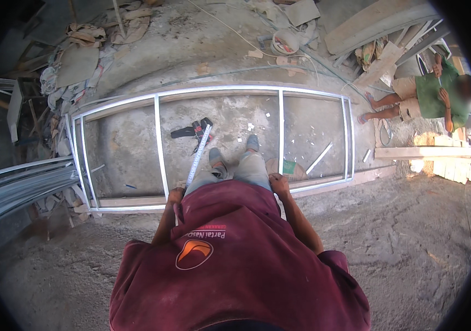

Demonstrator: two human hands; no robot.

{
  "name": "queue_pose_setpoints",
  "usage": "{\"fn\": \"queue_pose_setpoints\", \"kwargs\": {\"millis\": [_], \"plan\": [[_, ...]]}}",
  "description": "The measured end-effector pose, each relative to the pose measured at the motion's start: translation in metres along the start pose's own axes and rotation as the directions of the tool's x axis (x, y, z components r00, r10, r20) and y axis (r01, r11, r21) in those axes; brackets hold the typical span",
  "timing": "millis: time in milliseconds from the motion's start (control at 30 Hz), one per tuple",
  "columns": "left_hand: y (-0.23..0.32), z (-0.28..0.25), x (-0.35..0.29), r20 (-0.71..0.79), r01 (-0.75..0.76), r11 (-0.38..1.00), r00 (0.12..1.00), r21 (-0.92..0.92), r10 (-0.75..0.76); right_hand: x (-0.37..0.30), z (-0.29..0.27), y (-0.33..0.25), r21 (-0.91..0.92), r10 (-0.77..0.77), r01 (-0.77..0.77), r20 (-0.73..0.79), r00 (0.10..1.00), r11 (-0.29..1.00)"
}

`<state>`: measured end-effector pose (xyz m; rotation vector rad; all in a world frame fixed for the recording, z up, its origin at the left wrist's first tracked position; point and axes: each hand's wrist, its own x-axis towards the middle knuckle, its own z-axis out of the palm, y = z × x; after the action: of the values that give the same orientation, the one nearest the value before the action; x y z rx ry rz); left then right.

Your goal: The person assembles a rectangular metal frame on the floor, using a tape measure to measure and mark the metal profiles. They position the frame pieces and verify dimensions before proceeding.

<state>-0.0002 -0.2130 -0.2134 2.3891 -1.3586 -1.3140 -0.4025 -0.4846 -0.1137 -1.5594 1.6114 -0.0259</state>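
A long silvery metal frame with cross bars lies raised across the view. My left hand is closed at its near rail, where the left cross bar comes in. Farther right, my right hand is closed at the foot of another cross bar. Fingers of both hands are partly hidden. Inside the frame's outline my feet stand on the floor, my torso covering part of the near rail. A red and black tool lies ahead of them, beside a slanting silvery strip.
Long metal profiles are stacked at the left. A white bucket stands at the far side near a hose. At the right, a person in a green shirt sits by wooden planks. White offcuts litter the floor.
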Motion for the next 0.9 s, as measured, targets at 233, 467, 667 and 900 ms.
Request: {"fn": "queue_pose_setpoints", "kwargs": {"millis": [233,467,667,900], "plan": [[-0.009,-0.003,0.009,0.131,0.063,0.998,0.989,0.022,-0.065,0.013,-0.001,0.003,0.0,0.092,-0.092,0.086,0.992,0.996],[-0.003,-0.001,-0.004,-0.029,-0.039,0.997,0.999,0.067,0.041,0.006,-0.006,-0.015,0.005,0.076,-0.076,0.056,0.996,0.997],[-0.007,0.006,0.002,0.006,-0.038,0.998,0.999,0.056,0.038,0.006,-0.008,-0.014,0.039,0.092,-0.095,0.072,0.993,0.995],[0.001,-0.005,0.004,0.099,0.091,0.996,0.991,-0.012,-0.089,0.015,0.003,0.016,0.05,0.09,-0.093,0.055,0.994,0.994]]}}
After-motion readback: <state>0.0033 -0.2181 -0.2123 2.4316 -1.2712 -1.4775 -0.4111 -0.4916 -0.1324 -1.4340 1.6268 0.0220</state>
